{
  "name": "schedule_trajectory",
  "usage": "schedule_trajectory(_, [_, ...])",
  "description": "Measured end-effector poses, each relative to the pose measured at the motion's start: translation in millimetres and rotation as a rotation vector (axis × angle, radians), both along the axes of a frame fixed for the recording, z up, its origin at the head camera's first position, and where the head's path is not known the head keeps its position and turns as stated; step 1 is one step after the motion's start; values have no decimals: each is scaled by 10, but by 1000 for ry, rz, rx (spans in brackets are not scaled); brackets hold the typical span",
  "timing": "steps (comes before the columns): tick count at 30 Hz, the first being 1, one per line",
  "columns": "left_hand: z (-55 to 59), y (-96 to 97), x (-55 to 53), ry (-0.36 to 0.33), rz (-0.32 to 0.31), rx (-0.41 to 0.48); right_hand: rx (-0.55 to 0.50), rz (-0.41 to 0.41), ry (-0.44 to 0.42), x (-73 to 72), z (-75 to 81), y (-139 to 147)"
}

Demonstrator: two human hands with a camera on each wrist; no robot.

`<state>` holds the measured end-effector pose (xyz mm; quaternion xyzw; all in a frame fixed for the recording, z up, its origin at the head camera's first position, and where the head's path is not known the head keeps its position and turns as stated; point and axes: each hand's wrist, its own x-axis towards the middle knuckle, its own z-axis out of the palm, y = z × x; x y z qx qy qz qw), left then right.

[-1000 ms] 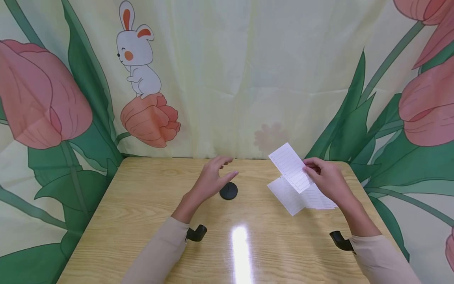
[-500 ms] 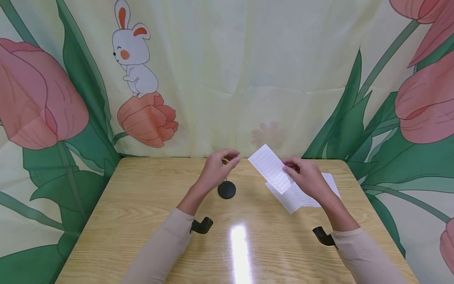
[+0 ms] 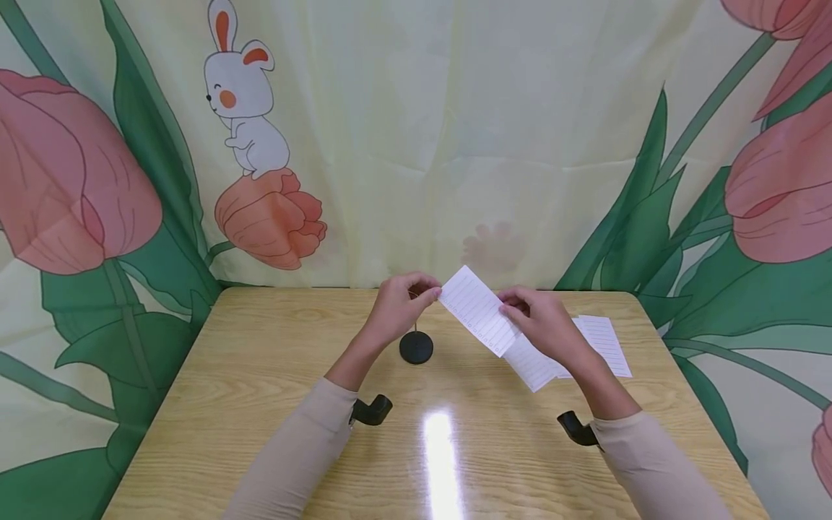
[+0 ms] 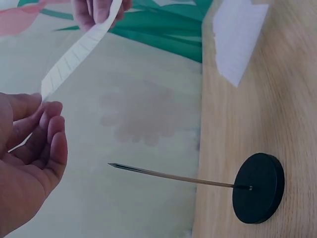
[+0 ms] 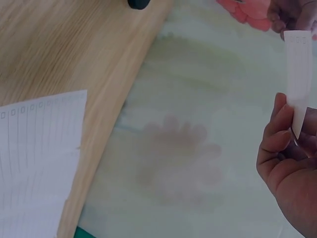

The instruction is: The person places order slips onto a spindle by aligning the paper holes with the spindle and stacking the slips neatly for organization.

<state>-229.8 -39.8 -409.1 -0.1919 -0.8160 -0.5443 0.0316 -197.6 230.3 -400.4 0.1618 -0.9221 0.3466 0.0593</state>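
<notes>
A lined white paper slip (image 3: pixel 477 310) is held in the air over the table, checkbox marks along one edge. My right hand (image 3: pixel 542 325) pinches its right side between thumb and fingers. At the opposite corner, my left hand (image 3: pixel 399 307) pinches the slip with thumb and index finger. Below the left hand stands a bill spike (image 4: pixel 257 188), its thin, slightly bent metal rod rising from a round black base. The rod's tip is free in the left wrist view; the left hand hides part of it in the head view.
More lined paper slips (image 3: pixel 604 347) lie overlapping at the right of the wooden table (image 3: pixel 260 433), partly behind the right hand. A curtain (image 3: pixel 403 144) printed with tulips and a rabbit hangs along the table's back edge.
My right hand has carried the slip leftward from above the other slips. My left hand has risen slightly over the spike and its fingers have closed on the slip's corner.
</notes>
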Motion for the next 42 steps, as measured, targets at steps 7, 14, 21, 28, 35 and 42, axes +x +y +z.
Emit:
schedule_trajectory(7, [0,-59,-3,-11,12,4,-8,17,-5,-14,7,-87])
schedule_trajectory(14, [-33,-122,-17,-3,31,-31,-20,18,-23,-65,-41,-187])
schedule_trajectory(21, [-120,-202,-9,-33,51,-45,-36,19,-70,-109,-142,-286])
schedule_trajectory(28, [-224,-273,-11,-72,74,-55,-61,32,-109,-134,-258,-346])
schedule_trajectory(35, [-327,-281,-26,-89,73,-61,-54,32,-115,-146,-301,-357])
schedule_trajectory(42, [-368,-266,-4,-88,80,-55,-55,37,-122,-151,-319,-351])
